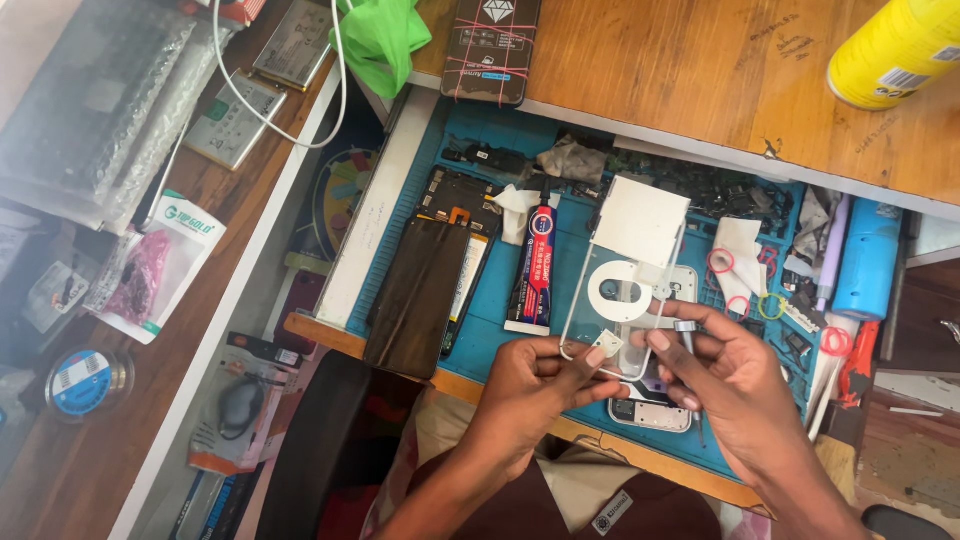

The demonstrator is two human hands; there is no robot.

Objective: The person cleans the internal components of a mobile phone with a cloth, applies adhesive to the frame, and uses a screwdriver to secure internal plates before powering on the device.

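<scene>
Both hands raised; left hand [535, 385] pinches adhesive frame [622, 285]; right hand [735, 385] grips tweezers [687, 335].

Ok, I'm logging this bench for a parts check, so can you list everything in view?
clear phone back frame: 1, transparent with white patches, held over the drawer
metal tool: 1, silver, in the right hand
glue tube: 1, black, red and blue, on the blue mat
blue mat: 1, lining the drawer
dark phone panel: 1, brown-black, left side of the mat
blue cylinder: 1, right end of the drawer
yellow can: 1, top right on the wooden desk
green cloth: 1, top centre
tape roll: 1, blue-labelled, far left
left hand: pinching the frame's lower edge
right hand: gripping the tool
</scene>
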